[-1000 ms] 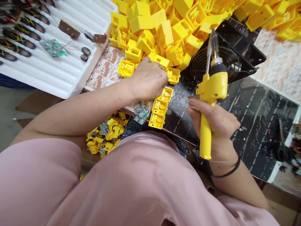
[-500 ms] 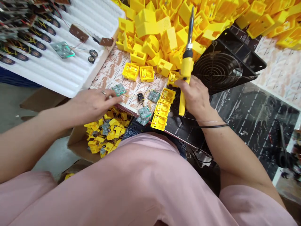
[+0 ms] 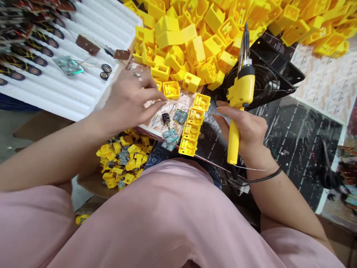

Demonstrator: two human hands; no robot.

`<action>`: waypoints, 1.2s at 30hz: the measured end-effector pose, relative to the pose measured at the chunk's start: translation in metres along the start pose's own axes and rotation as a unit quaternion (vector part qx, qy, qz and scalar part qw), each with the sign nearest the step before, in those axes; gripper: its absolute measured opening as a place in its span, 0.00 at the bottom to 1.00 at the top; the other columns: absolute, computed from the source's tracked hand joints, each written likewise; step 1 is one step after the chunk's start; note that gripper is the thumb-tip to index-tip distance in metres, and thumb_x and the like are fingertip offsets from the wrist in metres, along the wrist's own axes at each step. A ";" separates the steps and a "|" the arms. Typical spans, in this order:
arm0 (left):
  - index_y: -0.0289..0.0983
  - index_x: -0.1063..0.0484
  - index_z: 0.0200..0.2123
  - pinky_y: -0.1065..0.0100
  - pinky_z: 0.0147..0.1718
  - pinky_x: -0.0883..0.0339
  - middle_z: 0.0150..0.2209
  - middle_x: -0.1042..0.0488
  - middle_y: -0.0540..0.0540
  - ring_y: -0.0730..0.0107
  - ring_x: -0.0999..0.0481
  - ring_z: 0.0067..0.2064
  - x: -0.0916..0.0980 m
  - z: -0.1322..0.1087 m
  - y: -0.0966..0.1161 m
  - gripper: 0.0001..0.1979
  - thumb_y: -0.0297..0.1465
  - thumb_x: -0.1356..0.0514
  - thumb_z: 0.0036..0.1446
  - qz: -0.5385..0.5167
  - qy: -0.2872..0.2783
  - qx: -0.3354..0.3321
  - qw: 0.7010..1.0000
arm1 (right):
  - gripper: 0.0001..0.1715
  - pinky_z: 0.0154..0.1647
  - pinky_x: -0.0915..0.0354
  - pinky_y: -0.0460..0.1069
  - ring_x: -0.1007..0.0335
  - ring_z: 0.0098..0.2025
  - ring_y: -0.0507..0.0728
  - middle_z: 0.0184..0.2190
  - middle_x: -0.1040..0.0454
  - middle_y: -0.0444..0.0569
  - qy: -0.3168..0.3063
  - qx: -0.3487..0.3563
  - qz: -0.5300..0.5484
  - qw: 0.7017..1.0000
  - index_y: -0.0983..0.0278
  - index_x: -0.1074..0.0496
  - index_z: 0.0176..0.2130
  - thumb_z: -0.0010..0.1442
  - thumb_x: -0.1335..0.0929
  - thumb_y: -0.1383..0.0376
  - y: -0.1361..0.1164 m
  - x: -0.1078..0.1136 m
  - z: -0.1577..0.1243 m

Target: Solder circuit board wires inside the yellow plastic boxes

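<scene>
Hands well apart. Right hand [image 3: 247, 132] clamped around the yellow grip of a soldering iron [image 3: 233, 137]; long axis pointing away from the body, metal tip raised, clear of the parts below. Left hand [image 3: 129, 102] open, fingers spread, nothing visibly held, fingertips [image 3: 163, 97] just short of a lone open yellow plastic housing [image 3: 171, 90]. Under and beside those fingers, a patterned paper sheet [image 3: 182, 102] bearing small green circuit boards [image 3: 180, 117] and a black coil [image 3: 166, 118].

Between the hands, a row of four open yellow housings [image 3: 191, 131], long axis running away from the body, tilted slightly right; nearer the right hand than the left. Row resting partly on a black bench mat [image 3: 212, 149]. Beyond: heap of yellow housings [image 3: 189, 41], fan grille [image 3: 251, 80]. Far left: white foam tray [image 3: 64, 89]. Near the lap: cardboard box [image 3: 89, 182] of yellow housings.
</scene>
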State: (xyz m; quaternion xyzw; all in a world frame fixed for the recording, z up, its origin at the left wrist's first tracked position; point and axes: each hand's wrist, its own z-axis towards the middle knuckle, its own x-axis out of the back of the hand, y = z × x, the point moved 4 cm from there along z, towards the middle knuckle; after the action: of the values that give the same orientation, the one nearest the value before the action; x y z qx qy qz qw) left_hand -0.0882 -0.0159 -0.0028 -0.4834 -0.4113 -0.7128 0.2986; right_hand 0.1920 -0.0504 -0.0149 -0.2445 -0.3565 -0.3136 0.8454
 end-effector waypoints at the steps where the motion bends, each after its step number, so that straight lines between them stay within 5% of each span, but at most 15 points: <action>1: 0.44 0.15 0.43 0.42 0.59 0.34 0.50 0.17 0.43 0.47 0.23 0.55 -0.007 0.011 0.011 0.19 0.45 0.45 0.71 0.017 -0.010 -0.016 1.000 | 0.10 0.42 0.22 0.46 0.15 0.42 0.54 0.45 0.14 0.45 -0.001 0.007 0.011 1.000 0.56 0.25 0.52 0.71 0.29 0.65 -0.003 -0.001 -0.002; 6: 0.43 0.18 0.43 0.42 0.59 0.35 0.47 0.17 0.43 0.43 0.24 0.58 -0.045 0.044 0.045 0.13 0.38 0.43 0.65 0.050 -0.068 -0.056 0.995 | 0.14 0.58 0.22 0.56 0.18 0.55 0.59 0.52 0.16 0.48 -0.078 -0.010 0.062 0.995 0.55 0.27 0.56 0.72 0.32 0.66 -0.005 -0.026 -0.011; 10: 0.41 0.19 0.39 0.41 0.59 0.36 0.35 0.19 0.44 0.46 0.21 0.51 -0.057 0.051 0.047 0.12 0.35 0.43 0.63 0.040 -0.109 -0.042 0.992 | 0.18 0.57 0.22 0.56 0.19 0.54 0.58 0.52 0.16 0.48 -0.069 0.002 0.095 0.993 0.55 0.29 0.58 0.71 0.31 0.68 -0.003 -0.040 -0.016; 14: 0.39 0.20 0.41 0.40 0.60 0.38 0.35 0.20 0.43 0.46 0.21 0.52 -0.058 0.049 0.051 0.13 0.33 0.46 0.65 0.042 -0.131 -0.038 0.990 | 0.19 0.57 0.22 0.56 0.19 0.54 0.58 0.53 0.17 0.49 -0.088 -0.015 0.100 0.991 0.56 0.29 0.60 0.71 0.31 0.67 -0.003 -0.045 -0.017; 21: 0.37 0.25 0.50 0.42 0.65 0.41 0.46 0.19 0.38 0.48 0.25 0.58 -0.058 0.032 0.057 0.17 0.31 0.52 0.72 0.037 -0.091 -0.034 0.995 | 0.16 0.44 0.24 0.49 0.18 0.41 0.56 0.43 0.16 0.48 -0.076 -0.013 0.065 0.995 0.59 0.27 0.58 0.75 0.35 0.66 -0.006 -0.046 -0.018; 28: 0.39 0.22 0.43 0.41 0.62 0.37 0.41 0.18 0.40 0.48 0.23 0.54 -0.069 0.029 0.050 0.16 0.34 0.50 0.70 0.054 -0.069 -0.026 0.996 | 0.16 0.34 0.27 0.45 0.17 0.37 0.54 0.43 0.16 0.46 -0.060 -0.050 0.079 0.994 0.56 0.28 0.59 0.76 0.37 0.63 -0.004 -0.048 -0.023; 32: 0.41 0.22 0.44 0.43 0.62 0.36 0.44 0.17 0.43 0.52 0.23 0.53 -0.051 0.034 0.040 0.17 0.38 0.50 0.70 -0.018 -0.058 -0.009 0.998 | 0.15 0.37 0.25 0.45 0.16 0.41 0.54 0.47 0.16 0.46 -0.052 -0.037 0.086 0.994 0.56 0.28 0.58 0.76 0.37 0.63 -0.004 -0.042 -0.022; 36: 0.36 0.24 0.54 0.56 0.56 0.31 0.52 0.18 0.46 0.63 0.24 0.50 0.002 0.035 0.007 0.23 0.44 0.51 0.72 -0.080 0.000 0.115 0.990 | 0.13 0.41 0.23 0.45 0.15 0.42 0.54 0.47 0.15 0.47 -0.035 -0.036 0.072 0.996 0.56 0.28 0.56 0.73 0.33 0.64 0.004 -0.033 -0.019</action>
State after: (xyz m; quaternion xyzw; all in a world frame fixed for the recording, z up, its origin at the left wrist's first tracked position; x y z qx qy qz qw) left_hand -0.0676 0.0115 0.0082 -0.4116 -0.5277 -0.6824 0.2941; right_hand 0.1852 -0.0477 -0.0524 -0.3109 -0.3558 -0.2554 0.8435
